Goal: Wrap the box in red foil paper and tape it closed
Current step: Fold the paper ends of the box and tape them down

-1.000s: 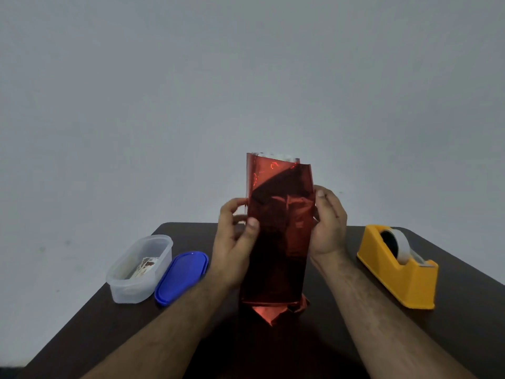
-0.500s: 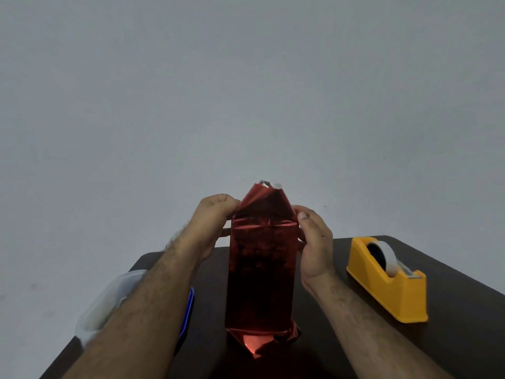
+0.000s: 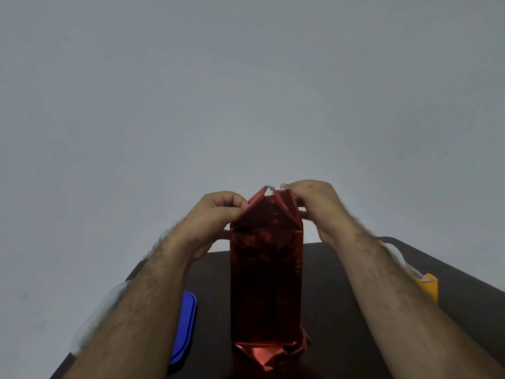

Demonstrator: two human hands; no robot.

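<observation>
Box: I've got the box (image 3: 266, 283) standing on end on the dark bench (image 3: 341, 269), centre of my view, already sleeved in the red foil paper (image 3: 262, 214).
Long axis: straight up and down, bottom end on the bench, top end up between my two hands.
Left grip: my left hand (image 3: 216, 217) is curled against the upper left corner, fingers pinching the foil where it slopes in toward the peak.
Right grip: my right hand (image 3: 317, 206) is curled over the upper right corner, fingertips pinching the foil near the torn-looking silvery tip.
Key relation: the loose foil peak sits above the box's top face and right between both grips; I'd say the flaps have to come down and inward from here, and both hands are about equally close.
Bottom end: crumpled foil flaps (image 3: 270, 351) poke out toward me at the base; I can't tell whether they are taped.
Tape holder: the yellow tape holder (image 3: 427, 288) is on my right, mostly hidden behind my right forearm, so the right hand looks nearer for fetching tape.
Left side: a blue lid (image 3: 185, 321) and a clear tub (image 3: 95, 321), both partly behind my left forearm.
Writing: no brand, label or readable text anywhere I can see.
</observation>
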